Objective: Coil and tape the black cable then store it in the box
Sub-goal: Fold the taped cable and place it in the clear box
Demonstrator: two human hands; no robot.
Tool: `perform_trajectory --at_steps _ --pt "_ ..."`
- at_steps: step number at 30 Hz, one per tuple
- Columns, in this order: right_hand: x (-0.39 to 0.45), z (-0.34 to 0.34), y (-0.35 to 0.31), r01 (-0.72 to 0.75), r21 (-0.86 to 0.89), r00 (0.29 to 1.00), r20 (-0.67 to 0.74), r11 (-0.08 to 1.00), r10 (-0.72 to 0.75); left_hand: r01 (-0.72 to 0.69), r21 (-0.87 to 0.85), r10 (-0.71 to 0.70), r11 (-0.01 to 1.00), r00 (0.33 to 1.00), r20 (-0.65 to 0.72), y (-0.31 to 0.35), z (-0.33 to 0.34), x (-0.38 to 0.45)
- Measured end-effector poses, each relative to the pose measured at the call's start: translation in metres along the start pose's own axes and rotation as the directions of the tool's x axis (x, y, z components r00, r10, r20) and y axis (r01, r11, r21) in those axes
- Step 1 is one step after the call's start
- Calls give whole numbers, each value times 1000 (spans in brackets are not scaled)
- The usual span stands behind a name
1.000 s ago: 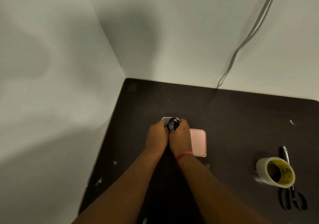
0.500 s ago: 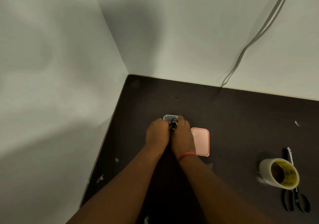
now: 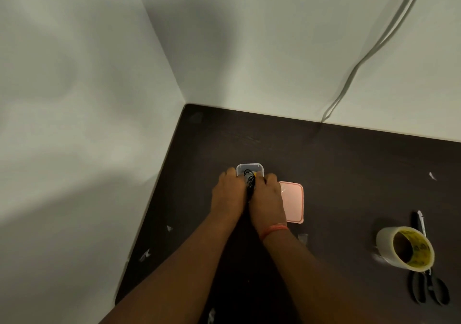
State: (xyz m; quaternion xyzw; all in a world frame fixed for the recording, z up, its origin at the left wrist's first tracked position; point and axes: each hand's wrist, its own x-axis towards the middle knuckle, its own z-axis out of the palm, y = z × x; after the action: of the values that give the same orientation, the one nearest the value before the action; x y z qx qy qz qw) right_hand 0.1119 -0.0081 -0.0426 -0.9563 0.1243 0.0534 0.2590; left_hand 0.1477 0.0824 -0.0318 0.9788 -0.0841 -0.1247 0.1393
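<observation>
Nearest to us, scissors (image 3: 427,287) lie flat at the right edge of the dark table (image 3: 349,174), handles toward us, partly under a tape roll (image 3: 405,249) resting on its side. Small tape scraps (image 3: 146,254) dot the table's left part. Both forearms run up the middle of the frame; an orange band (image 3: 274,230) sits on the right wrist. Our left hand (image 3: 228,194) and right hand (image 3: 268,197) are side by side, knuckles almost touching, fingers curled down over the near part of the box (image 3: 249,167). We see the coiled black cable (image 3: 250,180) between the two hands, pressed down into the clear box, its top loops showing just above the hands; something yellow shows beside the loops. Both hands close in on the cable, though we cannot tell exactly which fingers touch it. A pink lid (image 3: 291,202) lies flat just right of the right hand, partly covered by it. Farther back, a pale cord (image 3: 361,61) hangs down the wall (image 3: 249,37) to the table's far edge.
</observation>
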Motion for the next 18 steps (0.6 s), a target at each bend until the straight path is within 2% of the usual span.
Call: perform_trajectory --at_steps 2,5,8,11,15,18 --pt "3 -4 3 24 -97 1000 -9 995 -25 -10 23 9 1000 1000 16 0 3 0" --pt "9 -5 5 -16 -156 999 -42 988 9 -59 105 55 993 998 39 -1 9 3" --pt "11 -5 9 -19 -146 998 -63 989 10 -28 52 26 998 999 38 -2 13 5" --pt "12 -7 12 13 -161 1000 -12 987 -16 -43 3 43 999 999 31 -3 18 3" --pt "24 -16 2 -24 -16 1000 -1 1000 24 80 -241 -67 967 996 64 -9 22 6" --pt "29 -19 -2 -54 86 998 -19 995 56 84 -317 -69 945 996 58 -6 20 5"
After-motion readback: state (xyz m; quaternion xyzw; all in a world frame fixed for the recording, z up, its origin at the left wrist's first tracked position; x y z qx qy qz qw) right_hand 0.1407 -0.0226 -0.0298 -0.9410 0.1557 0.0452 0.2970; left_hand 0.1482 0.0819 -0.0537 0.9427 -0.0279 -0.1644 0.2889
